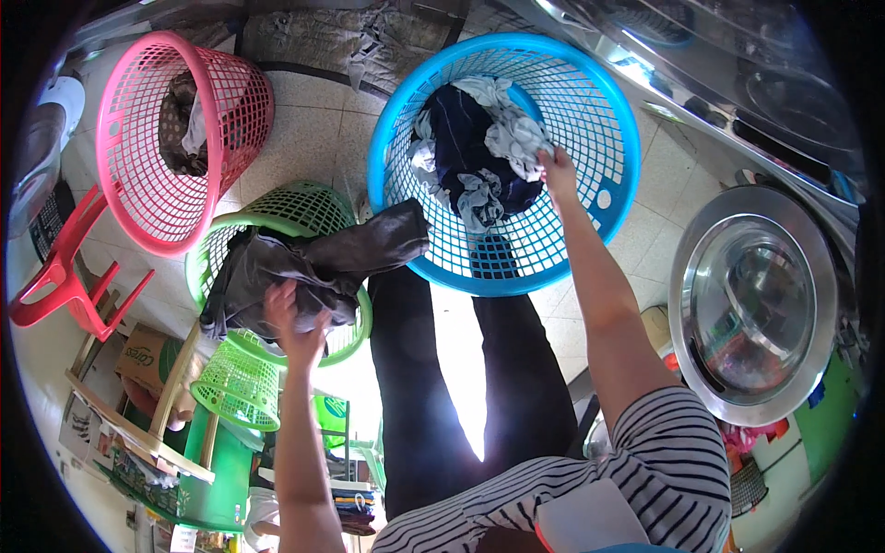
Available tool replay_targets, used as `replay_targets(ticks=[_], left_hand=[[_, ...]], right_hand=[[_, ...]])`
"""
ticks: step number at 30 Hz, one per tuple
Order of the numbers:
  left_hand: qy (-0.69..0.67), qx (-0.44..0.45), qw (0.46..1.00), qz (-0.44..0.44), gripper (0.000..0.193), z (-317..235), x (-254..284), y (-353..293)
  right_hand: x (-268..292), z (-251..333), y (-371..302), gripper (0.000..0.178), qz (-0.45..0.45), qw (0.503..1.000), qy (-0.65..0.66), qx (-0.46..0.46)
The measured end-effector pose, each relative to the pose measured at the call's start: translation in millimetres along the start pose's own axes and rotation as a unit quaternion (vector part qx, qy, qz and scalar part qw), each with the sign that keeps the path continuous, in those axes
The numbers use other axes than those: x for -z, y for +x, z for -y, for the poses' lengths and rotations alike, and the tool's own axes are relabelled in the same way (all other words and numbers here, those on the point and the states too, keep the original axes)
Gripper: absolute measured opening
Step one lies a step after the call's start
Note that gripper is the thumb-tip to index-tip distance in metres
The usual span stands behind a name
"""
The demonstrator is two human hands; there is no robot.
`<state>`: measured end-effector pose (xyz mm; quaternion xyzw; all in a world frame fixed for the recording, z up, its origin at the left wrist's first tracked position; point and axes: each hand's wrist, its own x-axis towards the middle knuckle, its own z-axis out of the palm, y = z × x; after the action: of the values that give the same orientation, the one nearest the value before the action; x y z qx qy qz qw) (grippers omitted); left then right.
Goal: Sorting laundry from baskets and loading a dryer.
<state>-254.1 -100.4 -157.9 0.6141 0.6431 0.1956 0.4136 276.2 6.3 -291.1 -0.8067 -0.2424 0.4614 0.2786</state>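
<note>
My left hand (295, 330) lies with its fingers apart against a dark grey-black garment (318, 258). That garment is heaped over the mouth of a green laundry basket (205, 253), and one part of it stretches right to the rim of the blue laundry basket (616, 101). Inside the blue basket, my right hand (559, 175) pinches the edge of a crumpled white-grey patterned cloth (514, 136). Beside this cloth sits a dark navy garment (461, 138), with more light-coloured cloth under it.
A pink laundry basket (207, 138) with brown dotted and white cloth stands at the far left, near a red plastic chair (69, 267). To the right is a large round metal basin (678, 295). A smaller green basket (238, 382) and a wooden rack (138, 429) are lower left.
</note>
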Motion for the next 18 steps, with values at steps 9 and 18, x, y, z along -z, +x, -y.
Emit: replay_targets(ticks=[9, 18], left_hand=[[-0.025, 0.299, 0.940, 0.164, 0.049, 125.7, 51.9, 0.4], [0.002, 0.140, 0.959, -0.247, 0.022, -65.6, -6.0, 59.2]], right_hand=[[-4.7, 83.4, -131.1, 0.031, 0.140, 0.885, 0.404, -0.186], [42.5, 127.8, -200.2, 0.047, 0.207, 0.823, 0.486, -0.206]])
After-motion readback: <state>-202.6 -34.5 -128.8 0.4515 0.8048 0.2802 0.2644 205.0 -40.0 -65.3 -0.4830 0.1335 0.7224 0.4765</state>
